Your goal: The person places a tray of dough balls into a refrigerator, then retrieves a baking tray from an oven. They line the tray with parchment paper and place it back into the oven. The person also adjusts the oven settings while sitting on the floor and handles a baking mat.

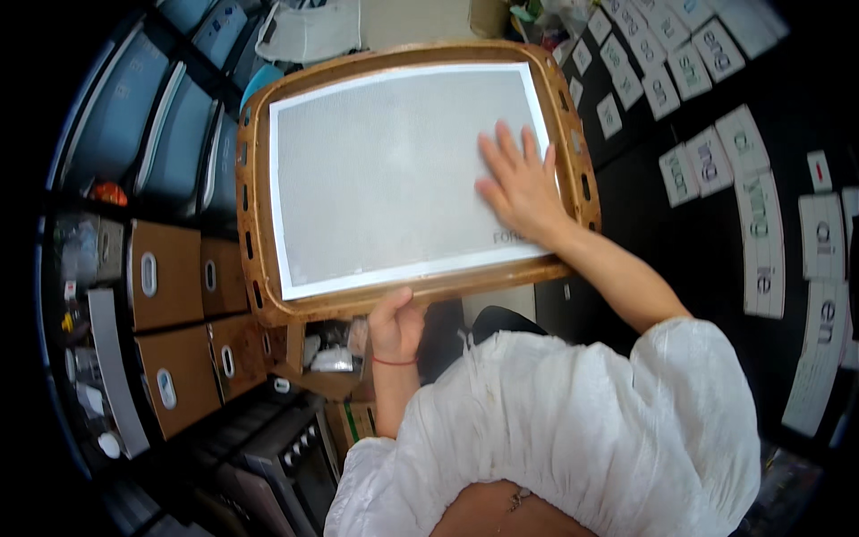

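A golden-brown baking tray [245, 268] with slots along its short rims is before me, tilted in the view. Inside it lies a grey mesh baking mat [376, 181] with a white border and some dark print at its near right corner. The near rim is gripped by my left hand [397, 325], whose thumb rests on top; its other fingers are partly hidden. Over the right part of the mat, my right hand [520, 184] is spread palm down, slightly blurred. Whether it presses the mat or hovers just above, I cannot tell.
On the right, a black surface [711, 262] carries several white letter cards [758, 221]. Shelves on the left hold blue bins [121, 101] and brown storage boxes [166, 275]. Below stands a dark appliance with knobs [295, 450]. A white cloth-like item [309, 30] lies beyond the tray.
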Tool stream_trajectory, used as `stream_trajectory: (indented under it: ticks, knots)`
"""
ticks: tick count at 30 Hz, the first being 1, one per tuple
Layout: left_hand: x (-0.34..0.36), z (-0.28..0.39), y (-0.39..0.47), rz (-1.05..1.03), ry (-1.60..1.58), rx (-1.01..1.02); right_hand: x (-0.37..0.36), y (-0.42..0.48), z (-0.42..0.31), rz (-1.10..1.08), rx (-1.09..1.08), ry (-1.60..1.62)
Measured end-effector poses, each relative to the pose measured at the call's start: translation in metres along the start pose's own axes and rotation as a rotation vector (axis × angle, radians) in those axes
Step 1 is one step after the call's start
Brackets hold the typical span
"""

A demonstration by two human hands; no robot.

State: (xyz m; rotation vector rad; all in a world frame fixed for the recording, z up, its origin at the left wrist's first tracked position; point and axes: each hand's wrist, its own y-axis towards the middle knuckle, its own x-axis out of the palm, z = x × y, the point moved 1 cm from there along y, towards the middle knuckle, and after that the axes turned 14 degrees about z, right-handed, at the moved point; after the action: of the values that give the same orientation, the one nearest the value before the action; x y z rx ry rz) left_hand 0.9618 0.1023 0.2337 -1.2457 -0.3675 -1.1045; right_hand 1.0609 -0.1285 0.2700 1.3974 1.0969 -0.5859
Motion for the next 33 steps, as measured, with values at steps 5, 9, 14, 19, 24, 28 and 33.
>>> stream_trajectory:
  ticks: [5,9,14,19,24,28,33]
  knots:
    - [0.039,0.011,0.092,0.071,0.093,-0.005,0.039,0.06,0.05,-0.079,0.012,0.052]
    - [0.073,0.014,0.166,0.062,0.114,-0.028,0.046,0.113,0.109,0.152,0.331,0.538]
    - [0.116,0.015,0.283,0.035,0.1,-0.093,0.086,0.132,0.244,0.472,0.866,0.532]
    - [0.181,0.024,0.388,0.081,0.05,-0.124,0.167,0.17,0.325,-0.06,1.495,1.158]
    - [0.258,0.024,0.456,0.222,-0.01,-0.082,0.219,0.281,0.38,-0.011,1.69,1.734]
    - [0.291,0.028,0.518,0.244,-0.05,-0.036,0.24,0.389,0.417,-0.287,1.611,1.875]
    - [0.354,0.054,0.619,0.217,0.059,0.03,0.32,0.496,0.467,-0.351,1.442,1.679]
